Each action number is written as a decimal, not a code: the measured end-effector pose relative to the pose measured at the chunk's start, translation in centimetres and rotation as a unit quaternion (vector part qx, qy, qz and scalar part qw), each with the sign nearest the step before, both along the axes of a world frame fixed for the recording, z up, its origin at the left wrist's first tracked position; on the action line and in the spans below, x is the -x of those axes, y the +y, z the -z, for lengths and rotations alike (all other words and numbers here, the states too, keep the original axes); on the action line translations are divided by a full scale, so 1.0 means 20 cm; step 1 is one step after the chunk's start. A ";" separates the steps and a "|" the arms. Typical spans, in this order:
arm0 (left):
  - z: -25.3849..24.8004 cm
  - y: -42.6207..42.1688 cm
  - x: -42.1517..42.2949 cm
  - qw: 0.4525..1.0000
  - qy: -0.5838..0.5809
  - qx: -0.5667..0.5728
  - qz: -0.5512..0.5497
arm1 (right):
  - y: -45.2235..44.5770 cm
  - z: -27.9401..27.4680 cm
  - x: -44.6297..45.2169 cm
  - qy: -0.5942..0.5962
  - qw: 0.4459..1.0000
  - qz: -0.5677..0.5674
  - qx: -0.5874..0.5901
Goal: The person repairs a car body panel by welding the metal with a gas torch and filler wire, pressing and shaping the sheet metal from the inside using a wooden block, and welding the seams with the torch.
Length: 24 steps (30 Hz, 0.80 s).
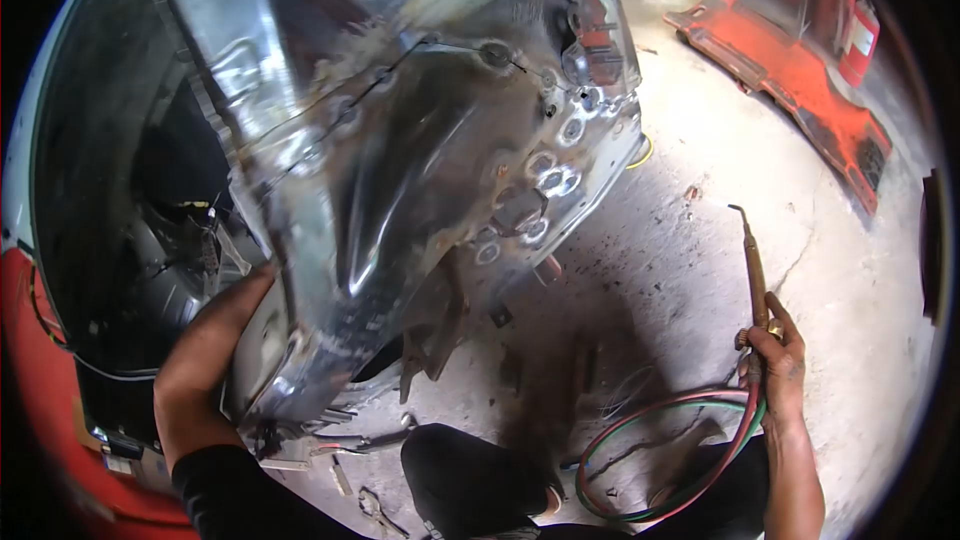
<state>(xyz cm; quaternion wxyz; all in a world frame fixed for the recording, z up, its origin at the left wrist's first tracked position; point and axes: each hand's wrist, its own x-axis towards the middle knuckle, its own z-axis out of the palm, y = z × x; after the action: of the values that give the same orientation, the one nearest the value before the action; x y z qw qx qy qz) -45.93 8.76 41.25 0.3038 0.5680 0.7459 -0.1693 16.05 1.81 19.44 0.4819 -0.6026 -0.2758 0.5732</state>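
My right hand (776,350) is closed around the handle of a brass gas torch (755,275), which stands nearly upright with its bent tip at the top. A red and a green hose (640,412) run from its lower end and loop near my knees. My left arm reaches behind the edge of a bare metal car body panel (420,130), and the hand itself is hidden there. Round weld marks and dark scorched patches cover the panel's right side. No flame shows at the tip.
An orange-red creeper board (790,70) lies on the concrete floor at the upper right, near a red fire extinguisher (860,43). Tools and metal scraps (375,510) lie below the panel. A red painted body part (50,420) is at the far left.
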 end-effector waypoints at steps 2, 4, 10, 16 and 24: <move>-0.04 -0.02 -0.03 0.999 0.001 -0.036 0.008 | -0.06 -0.04 -0.02 0.018 1.000 -0.004 -0.001; -0.12 -0.03 -0.09 0.996 -0.003 -0.092 0.011 | -0.13 -0.06 -0.05 0.026 0.999 -0.012 -0.017; -0.59 -0.58 -0.43 0.925 -0.077 -0.366 -0.061 | -0.35 -0.12 -0.17 0.045 0.997 -0.014 -0.056; -0.57 -1.33 -1.11 0.763 -0.253 -0.594 -0.028 | -0.57 -0.10 -0.25 0.057 0.994 -0.033 -0.091; 0.78 -1.58 -1.59 0.864 -0.271 -0.423 -0.025 | -0.68 -0.13 -0.23 0.082 0.986 -0.043 -0.141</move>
<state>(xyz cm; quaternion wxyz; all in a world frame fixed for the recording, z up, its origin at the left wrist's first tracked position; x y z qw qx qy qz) -14.18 -22.84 25.56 0.2282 0.6467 0.6482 0.3309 20.70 -11.76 22.12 0.5582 -0.4669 -0.3390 0.5962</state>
